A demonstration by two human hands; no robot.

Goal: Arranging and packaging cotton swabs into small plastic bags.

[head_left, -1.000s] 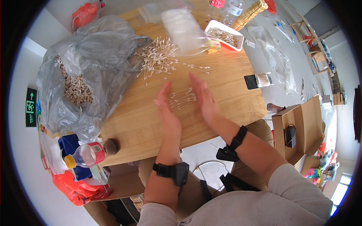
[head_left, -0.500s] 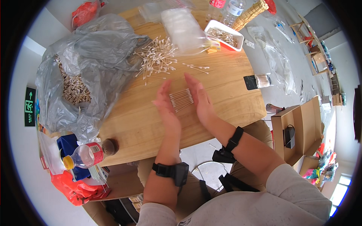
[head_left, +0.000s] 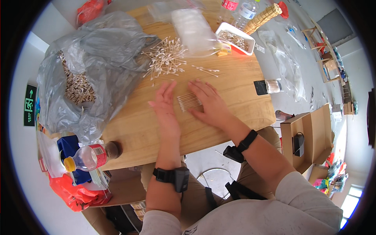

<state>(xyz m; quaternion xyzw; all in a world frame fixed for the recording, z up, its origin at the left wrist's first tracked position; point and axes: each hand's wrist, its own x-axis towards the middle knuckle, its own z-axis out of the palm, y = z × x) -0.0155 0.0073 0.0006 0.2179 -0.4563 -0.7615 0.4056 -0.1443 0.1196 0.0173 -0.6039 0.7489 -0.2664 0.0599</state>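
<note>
Pale wooden tabletop [head_left: 243, 90]: grey plastic bag [head_left: 107, 43], ten o'clock;
Left fingers [head_left: 160, 94]: wide;
Right fingers [head_left: 204, 92]: wide around ends of white-tipped wooden swabs [head_left: 187, 102];
White wall [head_left: 22, 150]: green sign [head_left: 29, 105], nine o'clock

Here at the desk's [head_left: 133, 137] near left edge, a clear plastic bottle with a yellow cap and red label [head_left: 89, 158], a crumpled bright red plastic bag [head_left: 72, 196] below it! Over on the right, an open brown cardboard box [head_left: 322, 125] holds a black boxy device [head_left: 299, 145]. Up at the far side, a tan woven cone-shaped object [head_left: 262, 19], seemingly wicker, beside a clear bottle with a pale label [head_left: 246, 13].
</note>
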